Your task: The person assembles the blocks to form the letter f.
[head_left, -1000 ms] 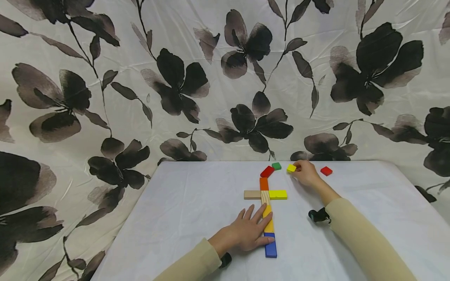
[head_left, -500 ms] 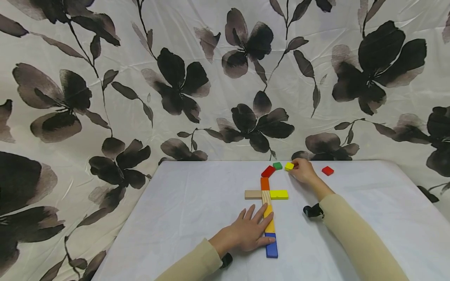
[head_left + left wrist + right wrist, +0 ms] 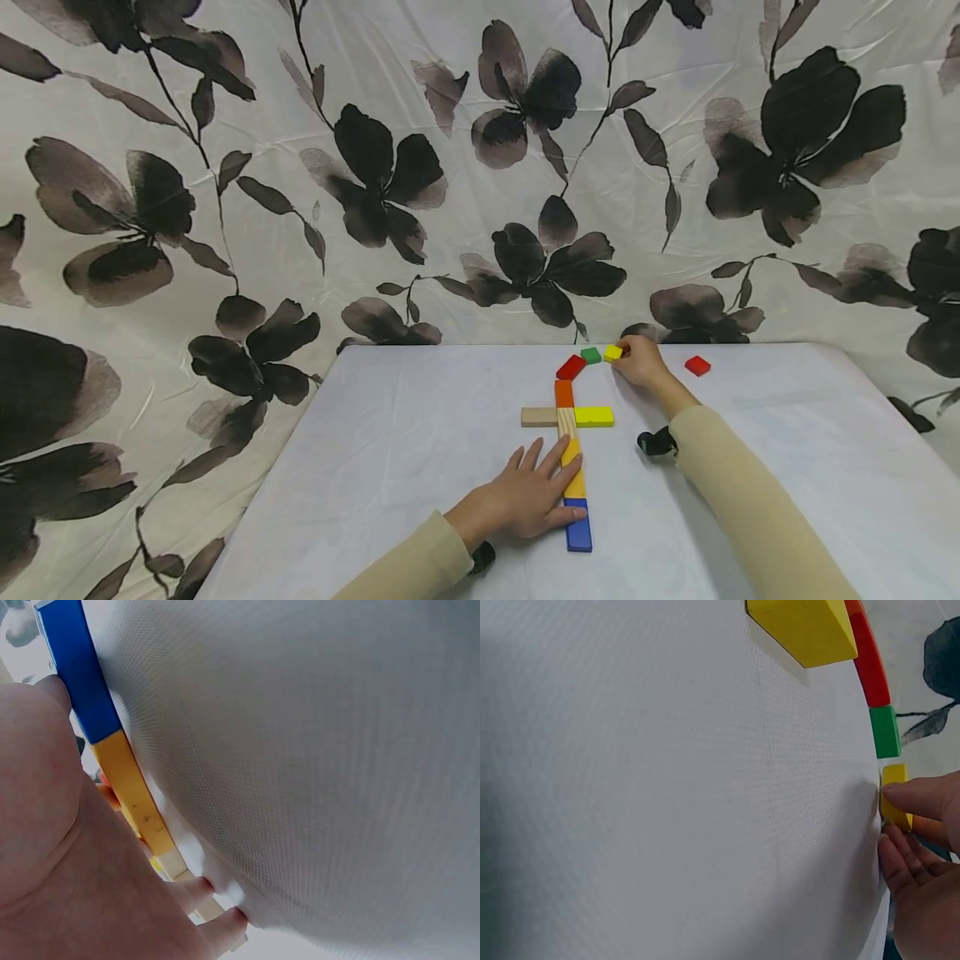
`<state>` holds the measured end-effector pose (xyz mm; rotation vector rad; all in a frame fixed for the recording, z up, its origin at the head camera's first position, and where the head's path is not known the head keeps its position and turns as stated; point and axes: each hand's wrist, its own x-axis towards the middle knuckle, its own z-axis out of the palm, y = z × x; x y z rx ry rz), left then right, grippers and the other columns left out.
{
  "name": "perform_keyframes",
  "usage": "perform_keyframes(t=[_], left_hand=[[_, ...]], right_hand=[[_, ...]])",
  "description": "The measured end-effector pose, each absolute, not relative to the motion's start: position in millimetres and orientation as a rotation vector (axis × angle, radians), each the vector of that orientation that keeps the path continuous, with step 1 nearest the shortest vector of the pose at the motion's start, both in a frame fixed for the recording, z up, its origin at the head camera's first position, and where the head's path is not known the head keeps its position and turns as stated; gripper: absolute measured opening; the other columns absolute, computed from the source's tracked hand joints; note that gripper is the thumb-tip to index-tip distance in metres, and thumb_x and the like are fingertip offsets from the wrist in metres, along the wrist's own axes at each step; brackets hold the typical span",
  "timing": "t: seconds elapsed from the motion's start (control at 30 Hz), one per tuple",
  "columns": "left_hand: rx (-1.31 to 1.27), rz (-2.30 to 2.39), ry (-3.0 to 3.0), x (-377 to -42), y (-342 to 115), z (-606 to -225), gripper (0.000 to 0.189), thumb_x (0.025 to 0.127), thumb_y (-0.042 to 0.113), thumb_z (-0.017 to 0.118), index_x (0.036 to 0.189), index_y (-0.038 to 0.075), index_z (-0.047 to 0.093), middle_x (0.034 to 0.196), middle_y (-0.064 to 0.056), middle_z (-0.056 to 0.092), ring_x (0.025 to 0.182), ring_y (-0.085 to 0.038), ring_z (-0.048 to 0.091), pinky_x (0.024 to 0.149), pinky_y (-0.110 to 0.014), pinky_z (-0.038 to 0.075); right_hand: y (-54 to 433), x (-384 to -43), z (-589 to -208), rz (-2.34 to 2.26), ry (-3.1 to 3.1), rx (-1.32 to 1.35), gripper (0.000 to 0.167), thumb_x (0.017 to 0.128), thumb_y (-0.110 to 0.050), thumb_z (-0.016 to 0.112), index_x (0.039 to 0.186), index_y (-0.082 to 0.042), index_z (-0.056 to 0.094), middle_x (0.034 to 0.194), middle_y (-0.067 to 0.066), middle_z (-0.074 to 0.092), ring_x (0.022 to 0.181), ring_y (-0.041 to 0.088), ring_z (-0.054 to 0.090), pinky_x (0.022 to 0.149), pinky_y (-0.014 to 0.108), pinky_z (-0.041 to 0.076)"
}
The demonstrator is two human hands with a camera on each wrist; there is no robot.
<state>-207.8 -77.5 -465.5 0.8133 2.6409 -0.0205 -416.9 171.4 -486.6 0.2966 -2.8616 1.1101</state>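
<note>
In the head view my right hand (image 3: 645,365) pinches a small yellow block (image 3: 612,352) by its right end, at the table's far edge. Left of that block, a little apart, lies a green block (image 3: 591,356), followed by a tilted red block (image 3: 571,367) and an orange block (image 3: 563,393). My left hand (image 3: 519,498) rests with spread fingers on the column's lower part. It touches an amber block (image 3: 576,483) and a blue block (image 3: 579,535). The right wrist view shows thumb and fingers on the yellow block (image 3: 894,774), near the green block (image 3: 885,732).
A tan block (image 3: 538,417) and a long yellow block (image 3: 594,417) stick out either side of a striped wooden block (image 3: 566,423). One loose red block (image 3: 697,366) lies right of my right hand. Behind the white table (image 3: 390,483) hangs a flowered cloth (image 3: 450,192).
My right hand has moved slightly left with the small yellow block, bringing it closer to the green block. My left hand has stayed in place.
</note>
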Motion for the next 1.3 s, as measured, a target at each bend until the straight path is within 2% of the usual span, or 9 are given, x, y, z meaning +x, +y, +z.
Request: perform_keyframes(t=[0.2, 0.97, 1.3], left_hand=[[0.812, -0.021, 2.643, -208.8, -77.3, -467.9, 0.083, 0.096, 0.078, 0.03, 0.165, 0.035, 0.015, 0.173, 0.002, -0.002, 0.156, -0.039, 0.013, 0.121, -0.06, 0.021], [0.798, -0.024, 2.642, -208.5, -76.8, -468.1, 0.082, 0.097, 0.078, 0.03, 0.165, 0.035, 0.015, 0.173, 0.002, -0.002, 0.157, -0.038, 0.012, 0.122, -0.059, 0.02], [0.804, -0.016, 2.641, -208.1, -76.9, -467.4, 0.083, 0.097, 0.078, 0.03, 0.165, 0.034, 0.014, 0.173, 0.002, -0.002, 0.156, -0.039, 0.012, 0.122, -0.06, 0.02]], right_hand=[[170.4, -418.0, -486.1, 1.1, -2.873, 0.323, 0.036, 0.089, 0.002, 0.065, 0.121, 0.018, 0.062, 0.108, 0.03, 0.066, 0.097, 0.038, 0.061, 0.093, 0.051, 0.051], [169.8, -414.7, -486.8, 1.17, -2.875, 0.322, 0.037, 0.093, 0.003, 0.062, 0.128, 0.016, 0.061, 0.119, 0.031, 0.064, 0.104, 0.039, 0.06, 0.097, 0.052, 0.05], [170.9, -414.4, -487.6, 1.191, -2.875, 0.346, 0.039, 0.094, 0.003, 0.063, 0.13, 0.016, 0.059, 0.118, 0.031, 0.063, 0.101, 0.038, 0.056, 0.096, 0.052, 0.05]])
